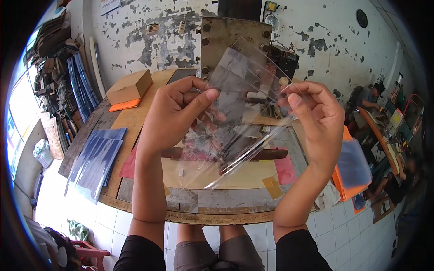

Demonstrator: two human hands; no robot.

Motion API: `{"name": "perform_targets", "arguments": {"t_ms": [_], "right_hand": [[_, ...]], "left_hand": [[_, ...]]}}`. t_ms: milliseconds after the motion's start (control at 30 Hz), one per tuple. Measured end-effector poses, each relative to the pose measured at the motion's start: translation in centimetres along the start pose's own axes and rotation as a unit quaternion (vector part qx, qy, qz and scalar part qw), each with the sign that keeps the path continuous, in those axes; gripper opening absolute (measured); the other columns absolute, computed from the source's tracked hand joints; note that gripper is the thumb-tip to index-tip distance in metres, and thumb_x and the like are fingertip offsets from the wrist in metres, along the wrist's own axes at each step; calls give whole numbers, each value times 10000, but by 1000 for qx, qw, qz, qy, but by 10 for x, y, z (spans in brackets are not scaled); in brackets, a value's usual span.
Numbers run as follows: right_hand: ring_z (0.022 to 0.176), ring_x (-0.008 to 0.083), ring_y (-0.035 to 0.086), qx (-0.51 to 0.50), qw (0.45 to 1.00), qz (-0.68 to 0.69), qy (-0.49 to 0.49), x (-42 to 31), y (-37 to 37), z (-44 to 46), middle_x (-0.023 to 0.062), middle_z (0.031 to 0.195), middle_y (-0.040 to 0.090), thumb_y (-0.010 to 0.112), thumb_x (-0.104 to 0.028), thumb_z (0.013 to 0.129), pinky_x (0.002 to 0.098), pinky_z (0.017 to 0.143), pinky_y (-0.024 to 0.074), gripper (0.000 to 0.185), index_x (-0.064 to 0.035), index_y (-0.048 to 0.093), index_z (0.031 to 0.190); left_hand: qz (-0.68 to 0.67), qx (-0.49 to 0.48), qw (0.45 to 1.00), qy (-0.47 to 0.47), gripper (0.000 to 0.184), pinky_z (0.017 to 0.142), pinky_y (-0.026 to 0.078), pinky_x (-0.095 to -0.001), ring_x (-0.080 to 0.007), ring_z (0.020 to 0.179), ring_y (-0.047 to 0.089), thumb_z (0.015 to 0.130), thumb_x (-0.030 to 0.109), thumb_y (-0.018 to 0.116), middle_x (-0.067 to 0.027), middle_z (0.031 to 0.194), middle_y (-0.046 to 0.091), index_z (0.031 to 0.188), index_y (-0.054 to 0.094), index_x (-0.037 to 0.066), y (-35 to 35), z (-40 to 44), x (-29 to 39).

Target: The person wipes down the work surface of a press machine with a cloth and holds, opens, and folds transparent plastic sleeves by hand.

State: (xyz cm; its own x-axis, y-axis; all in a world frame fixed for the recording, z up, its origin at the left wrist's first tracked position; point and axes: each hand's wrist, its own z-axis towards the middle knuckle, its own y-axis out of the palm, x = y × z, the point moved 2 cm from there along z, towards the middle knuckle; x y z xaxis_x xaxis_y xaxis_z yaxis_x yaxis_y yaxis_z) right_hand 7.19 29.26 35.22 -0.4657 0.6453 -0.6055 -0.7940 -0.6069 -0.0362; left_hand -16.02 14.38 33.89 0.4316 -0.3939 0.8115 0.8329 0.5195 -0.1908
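Note:
Both hands hold up a clear plastic sheet [235, 86], tilted above the work table. My left hand [183, 106] pinches its left edge between thumb and fingers. At the sheet's right edge, my right hand [312, 108] has its thumb and fingers pressed together on the plastic. Folds and bright reflections run along the sheet's lower part. Behind and below it are a metal press [210, 49] and a dark bar [273, 154], partly seen through the plastic.
A cardboard box [130, 86] rests on an orange stack at the left. Nearer lie blue-tinted plastic sheets [95, 158]. Orange folders with clear plastic [355, 165] are at the right. A person [371, 97] sits at another bench far right.

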Motion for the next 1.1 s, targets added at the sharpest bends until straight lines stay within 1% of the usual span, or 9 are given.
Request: {"name": "perform_targets", "arguments": {"t_ms": [400, 533, 667, 800, 833, 933, 967, 1067, 1100], "right_hand": [[1300, 217, 664, -76, 995, 32, -65, 12, -4, 3, 155, 1403, 658, 632, 161, 952, 353, 1097, 535, 191, 25, 697, 1069], [1338, 260, 654, -79, 994, 67, -28, 8, -7, 2, 181, 1510, 606, 578, 25, 1023, 402, 1163, 493, 126, 17, 690, 1079], [1353, 288, 645, -128, 985, 84, 80, 15, -34, 5, 193, 1571, 573, 501, -179, 1103, 426, 1155, 492, 274, 22, 681, 1152], [1250, 281, 707, -221, 971, 72, 65, -3, -40, -14, 205, 1561, 574, 598, -192, 1083, 418, 1088, 538, 470, 22, 556, 1499], [1137, 237, 754, -205, 970, 1, 130, -15, -38, -22, 188, 1464, 657, 656, -76, 1041, 371, 1008, 578, 616, -18, 451, 1619], [1053, 193, 771, -169, 958, -44, 226, -34, -47, -38, 149, 1267, 761, 695, -9, 1015, 326, 938, 600, 660, -34, 448, 1627], [930, 260, 799, -124, 965, -27, 229, -26, -53, -47, 148, 1093, 802, 744, -46, 997, 361, 868, 617, 606, -23, 517, 1558], [975, 192, 780, -47, 973, -77, 211, -6, -79, -88, 138, 1081, 800, 737, -76, 1037, 336, 919, 622, 495, -33, 571, 1501], [919, 189, 779, 13, 972, -54, 227, 10, -93, -115, 140, 1066, 796, 731, -105, 1048, 320, 843, 621, 408, -34, 606, 1431]], "left_hand": [[13, -43, 995, 87, 291, 655, 526, -245, -165, 833, 799, 1173, 265, 539, -126, 986, 815, 1181, 680, 11, 12, -5, 1], [-3, 14, 992, 124, 255, 637, 535, -246, -175, 786, 794, 1175, 236, 518, -141, 972, 813, 1132, 643, 17, 13, -8, 4], [-119, 96, 974, 164, 201, 662, 562, -255, -139, 833, 755, 1167, 135, 531, -128, 972, 789, 1116, 656, -15, 11, -8, 6], [-51, 116, 981, 148, 251, 558, 534, -252, -187, 670, 765, 1183, 223, 496, -148, 913, 794, 1132, 624, 13, 6, -10, 10], [-59, 113, 979, 156, 255, 555, 533, -254, -179, 646, 748, 1181, 227, 508, -149, 907, 789, 1162, 629, 4, 2, -10, 9], [-90, 139, 975, 149, 268, 533, 503, -245, -170, 624, 731, 1177, 242, 529, -149, 913, 791, 1217, 639, 0, -12, -11, 1], [-98, 127, 977, 140, 260, 534, 502, -244, -164, 625, 728, 1172, 230, 539, -144, 907, 791, 1240, 640, 0, -15, -11, -1], [-56, 78, 989, 110, 248, 545, 504, -239, -148, 636, 725, 1156, 193, 570, -129, 884, 791, 1293, 647, 1, -14, -19, 9], [2, 44, 995, 91, 242, 554, 509, -238, -143, 646, 728, 1150, 178, 579, -122, 874, 789, 1300, 650, 3, -6, -25, 21]]}}
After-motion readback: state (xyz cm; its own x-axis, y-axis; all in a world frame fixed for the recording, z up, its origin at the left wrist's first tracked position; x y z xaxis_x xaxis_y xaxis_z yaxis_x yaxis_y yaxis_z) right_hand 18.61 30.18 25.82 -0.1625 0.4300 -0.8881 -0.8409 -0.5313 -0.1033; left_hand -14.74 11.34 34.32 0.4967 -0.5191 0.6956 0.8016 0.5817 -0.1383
